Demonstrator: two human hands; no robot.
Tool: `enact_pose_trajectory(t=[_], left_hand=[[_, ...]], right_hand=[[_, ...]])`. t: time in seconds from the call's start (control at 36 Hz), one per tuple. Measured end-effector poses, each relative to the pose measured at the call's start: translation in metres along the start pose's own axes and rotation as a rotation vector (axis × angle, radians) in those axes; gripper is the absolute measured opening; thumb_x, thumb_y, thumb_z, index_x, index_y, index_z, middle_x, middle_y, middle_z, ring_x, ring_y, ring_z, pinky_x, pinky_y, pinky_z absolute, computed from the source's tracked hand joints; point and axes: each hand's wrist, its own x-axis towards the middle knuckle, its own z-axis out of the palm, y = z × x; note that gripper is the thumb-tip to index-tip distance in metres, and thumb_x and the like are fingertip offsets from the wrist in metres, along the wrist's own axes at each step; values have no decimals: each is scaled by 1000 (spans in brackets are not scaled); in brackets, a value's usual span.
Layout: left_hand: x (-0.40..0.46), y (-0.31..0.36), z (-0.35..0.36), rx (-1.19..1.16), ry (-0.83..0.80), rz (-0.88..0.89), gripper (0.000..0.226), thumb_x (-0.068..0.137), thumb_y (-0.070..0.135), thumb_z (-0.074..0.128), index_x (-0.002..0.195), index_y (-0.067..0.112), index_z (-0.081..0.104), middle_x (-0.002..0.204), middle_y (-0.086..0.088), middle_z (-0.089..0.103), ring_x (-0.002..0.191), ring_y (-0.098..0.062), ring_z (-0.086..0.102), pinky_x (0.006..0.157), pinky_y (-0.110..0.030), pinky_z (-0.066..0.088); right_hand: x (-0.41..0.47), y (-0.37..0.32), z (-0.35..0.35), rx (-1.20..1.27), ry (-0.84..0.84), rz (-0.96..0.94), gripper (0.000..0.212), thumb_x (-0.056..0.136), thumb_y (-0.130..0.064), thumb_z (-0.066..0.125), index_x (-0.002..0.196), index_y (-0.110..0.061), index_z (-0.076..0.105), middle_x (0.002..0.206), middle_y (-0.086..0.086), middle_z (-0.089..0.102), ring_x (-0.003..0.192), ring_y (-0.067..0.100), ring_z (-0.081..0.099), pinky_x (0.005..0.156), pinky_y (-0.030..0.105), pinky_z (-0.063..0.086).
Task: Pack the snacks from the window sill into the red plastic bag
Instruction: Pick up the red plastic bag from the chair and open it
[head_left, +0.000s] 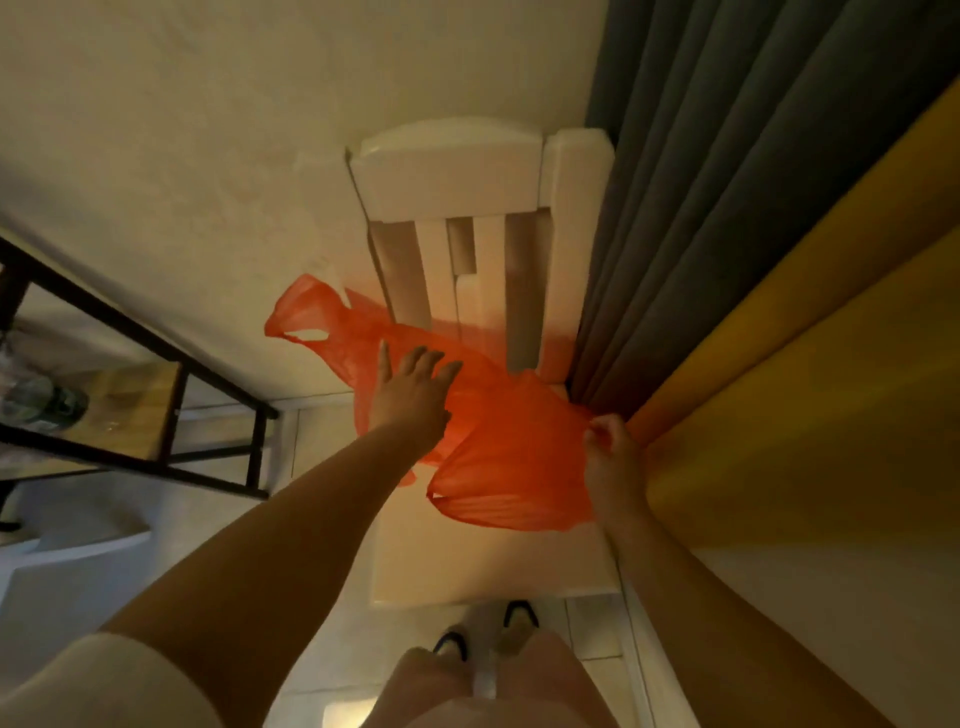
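Note:
The red plastic bag (498, 441) hangs crumpled in the air over the seat of a white wooden chair (467, 566). One of its handle loops (301, 317) sticks out to the upper left. My left hand (413, 389) lies flat against the bag's left side with its fingers spread and straight. My right hand (610, 452) pinches the bag's right edge beside the curtain. No snacks and no window sill show in this view.
A dark grey curtain (727, 208) and a yellow curtain (831, 389) hang at the right. A black-framed shelf with wooden boards (130, 405) stands at the left, holding clear bottles. My feet in sandals (488, 634) stand on pale floor tiles below the chair.

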Motion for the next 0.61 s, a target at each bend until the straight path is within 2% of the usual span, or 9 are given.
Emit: enact_pose_trajectory(t=[0.14, 0.19, 0.25, 0.31, 0.39, 0.47, 0.5, 0.56, 0.61], left_hand=[[4, 12, -6, 97, -33, 137, 84, 84, 54, 59, 150, 39, 7, 159, -2, 7, 147, -25, 2, 110, -60, -10], [5, 17, -10, 109, -9, 197, 71, 90, 49, 52, 148, 42, 13, 159, -1, 5, 147, -25, 0, 110, -60, -10], [9, 16, -14, 98, 11, 248, 49, 95, 42, 44, 143, 43, 31, 159, 0, 7, 147, -23, 0, 111, -60, -10], [11, 13, -18, 92, -13, 309, 36, 98, 32, 40, 131, 40, 49, 157, 3, 19, 147, -20, 6, 112, -60, -8], [-1, 13, -26, -5, -81, 409, 30, 97, 20, 36, 118, 29, 56, 130, 0, 56, 131, -21, 42, 115, -56, 0], [-20, 16, -21, -34, -169, 500, 23, 95, 17, 37, 112, 20, 54, 111, -7, 65, 111, -26, 57, 114, -48, 16], [-27, 18, -17, -26, -156, 536, 22, 96, 18, 38, 111, 18, 54, 111, -9, 64, 109, -28, 57, 112, -46, 23], [-52, 28, -23, -9, -117, 607, 25, 97, 21, 36, 115, 15, 52, 113, -12, 62, 108, -32, 56, 99, -39, 38], [-81, 39, -34, -16, -102, 630, 33, 101, 17, 31, 130, 9, 44, 125, -14, 56, 116, -30, 52, 91, -34, 34]], right_hand=[[-23, 5, -22, 12, 97, -33, 7, 94, -7, 51, 97, -12, 56, 88, 4, 54, 82, 18, 48, 69, 28, 35], [-34, 8, -31, 17, 116, -44, 12, 93, -4, 52, 90, -15, 54, 88, 3, 54, 81, 19, 48, 65, 26, 35], [-47, 13, -40, -4, 127, -51, 16, 91, -2, 53, 86, -17, 53, 91, 4, 54, 84, 20, 50, 68, 25, 37], [-61, 17, -47, -62, 143, -18, 11, 91, -7, 50, 84, -15, 53, 91, 7, 53, 81, 20, 49, 63, 23, 35], [-82, 19, -52, -201, 153, 59, 22, 81, -27, 39, 83, -11, 54, 87, 8, 52, 81, 23, 49, 59, 28, 30], [-105, 16, -44, -295, 274, 54, 27, 94, -27, 45, 103, -7, 61, 100, 9, 57, 100, 30, 53, 75, 30, 34], [-113, 12, -39, -293, 320, 16, 36, 94, -38, 47, 111, -9, 61, 108, 9, 59, 107, 30, 52, 82, 33, 38], [-132, 0, -27, -388, 313, -85, 71, 79, -70, 39, 126, -19, 55, 126, 4, 57, 119, 26, 48, 97, 39, 40], [-146, -8, -12, -625, 186, -156, 93, 65, -81, 35, 141, -26, 40, 142, -1, 45, 133, 23, 37, 109, 41, 29]])
